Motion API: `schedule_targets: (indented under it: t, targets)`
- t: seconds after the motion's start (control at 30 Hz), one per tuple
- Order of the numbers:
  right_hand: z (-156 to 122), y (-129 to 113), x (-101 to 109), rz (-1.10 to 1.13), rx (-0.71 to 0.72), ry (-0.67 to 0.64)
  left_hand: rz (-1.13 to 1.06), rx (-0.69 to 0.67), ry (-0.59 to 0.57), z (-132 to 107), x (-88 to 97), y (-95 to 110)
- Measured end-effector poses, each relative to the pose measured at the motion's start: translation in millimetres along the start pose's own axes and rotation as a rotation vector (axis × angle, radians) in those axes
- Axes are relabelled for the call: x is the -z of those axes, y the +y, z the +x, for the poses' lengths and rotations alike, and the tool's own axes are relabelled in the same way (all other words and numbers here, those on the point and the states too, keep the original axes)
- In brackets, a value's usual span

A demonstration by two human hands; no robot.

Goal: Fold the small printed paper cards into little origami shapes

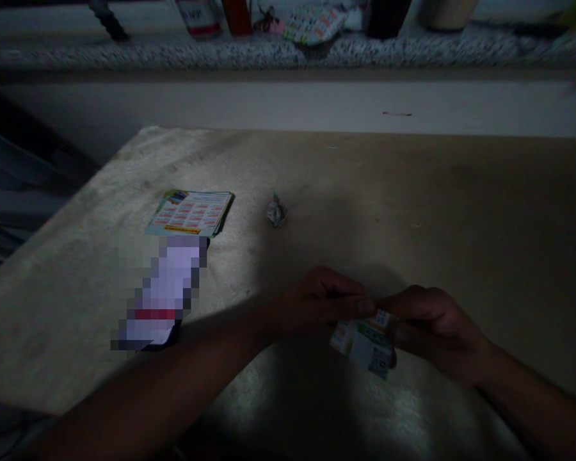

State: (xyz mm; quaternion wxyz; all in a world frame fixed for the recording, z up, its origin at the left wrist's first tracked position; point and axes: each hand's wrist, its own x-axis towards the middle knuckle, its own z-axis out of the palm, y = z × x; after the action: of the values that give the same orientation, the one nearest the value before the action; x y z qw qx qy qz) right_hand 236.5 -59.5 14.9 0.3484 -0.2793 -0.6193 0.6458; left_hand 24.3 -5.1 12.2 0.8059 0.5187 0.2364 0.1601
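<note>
Both of my hands meet low over the near middle of a pale table (pixel 413 205). My left hand (pixel 317 302) is closed, its fingertips pinching the top edge of a small printed paper (pixel 365 342). My right hand (pixel 434 323) is closed on the same paper from the right side. The paper is white with green and orange print and hangs bent below my fingers. The light is dim, and my forearms are in shadow.
A stack of printed leaflets (pixel 191 212) lies at the left. Just below it sits a blurred-out flat object (pixel 160 294). A small crumpled piece of paper (pixel 276 210) rests at the table's middle. A stone ledge (pixel 278 51) with bottles and packets runs along the back.
</note>
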Motion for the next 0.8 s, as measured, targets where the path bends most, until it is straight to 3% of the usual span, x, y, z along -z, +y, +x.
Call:
schedule_targets:
  t: [0.13, 0.4, 0.6, 0.8]
  targets:
    - [1.3, 1.5, 4.1, -0.184, 0.008, 0.016, 0.087, -0.024, 0.001, -0.8, -0.5, 0.8]
    - [-2.1, 3.6, 8.4, -0.233, 0.035, 0.137, -0.024, -0.072, 0.085, -5.1, -1.3, -0.2]
    - [-2.9, 5.3, 4.2, -0.332, 0.002, 0.258, 0.258, -0.124, 0.198, -7.2, -1.2, 1.3]
    - [3.1, 0.6, 1.0, -0.348, -0.014, 0.316, 0.298, -0.091, 0.235, -6.3, -2.6, 1.1]
